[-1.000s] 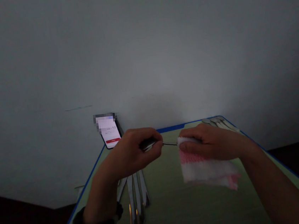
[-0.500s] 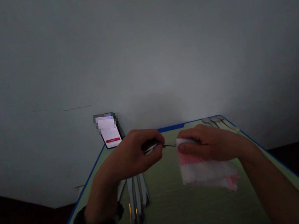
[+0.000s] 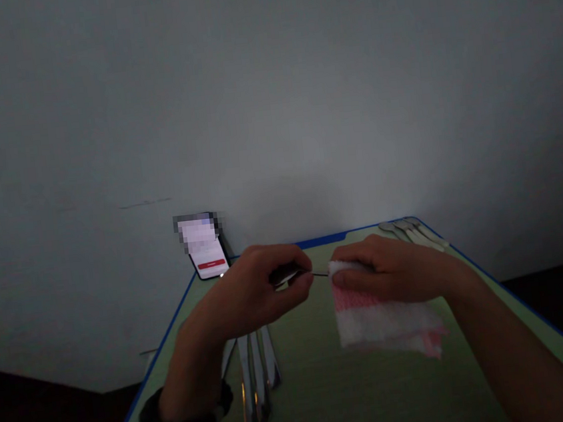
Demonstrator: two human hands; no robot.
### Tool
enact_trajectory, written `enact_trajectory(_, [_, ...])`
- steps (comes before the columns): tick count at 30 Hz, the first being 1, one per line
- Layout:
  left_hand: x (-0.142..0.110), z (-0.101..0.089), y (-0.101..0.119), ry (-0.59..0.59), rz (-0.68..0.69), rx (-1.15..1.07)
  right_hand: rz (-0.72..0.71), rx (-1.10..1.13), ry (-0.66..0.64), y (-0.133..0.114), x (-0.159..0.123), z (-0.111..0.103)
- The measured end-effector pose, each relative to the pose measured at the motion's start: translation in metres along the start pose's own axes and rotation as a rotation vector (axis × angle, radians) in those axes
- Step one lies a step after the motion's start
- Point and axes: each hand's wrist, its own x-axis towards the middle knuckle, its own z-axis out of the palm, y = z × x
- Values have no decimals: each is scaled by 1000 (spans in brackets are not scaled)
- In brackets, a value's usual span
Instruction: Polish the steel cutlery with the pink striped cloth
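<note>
My left hand (image 3: pixel 261 283) is closed, its thumb and fingers pinching a thin metal utensil (image 3: pixel 320 275), by its bent, edge-on shape probably a spoon. Much of it is hidden inside the hand. A short stretch of its stem crosses the gap between my hands. My right hand (image 3: pixel 385 267) is closed on a folded pink-and-white cloth (image 3: pixel 368 323), which wraps the utensil's other end. The cloth's loose end hangs below my fingers. Both hands are above the table, with several metal knives (image 3: pixel 258 368) lying under my left wrist.
A phone (image 3: pixel 210 249) with a lit screen leans against the wall (image 3: pixel 270 105) at the table's back left. Several spoons (image 3: pixel 409 231) lie at the back right corner. The light-green table (image 3: pixel 361 397) has a blue edge.
My right hand and the cloth have shifted slightly left, toward my left hand. The visible stretch of stem is a little shorter. Both grips are kept.
</note>
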Motion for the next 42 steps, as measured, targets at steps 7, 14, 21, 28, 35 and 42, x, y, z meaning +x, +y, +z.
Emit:
enact_trajectory(7, [2,4,0,-5,8,8,-19,2,20,1,2,2])
enact_trajectory(14, [5,6,0,-34,15,3,-26,1,25,0,3,3])
enact_trajectory(21, [-4,-4,-9,-44,-62,-23,27,3,-17,1,-3,-6])
enact_trajectory(28, [-8,-9,-14,-63,-80,-33,51,-13,-8,2,-4,-8])
enact_trajectory(35, [-7,-10,-10,-35,-59,4,44,8,-7,2,-5,-8])
enact_trajectory(42, [-6,-10,-8,-12,-42,-4,28,19,-6,2,-4,-7])
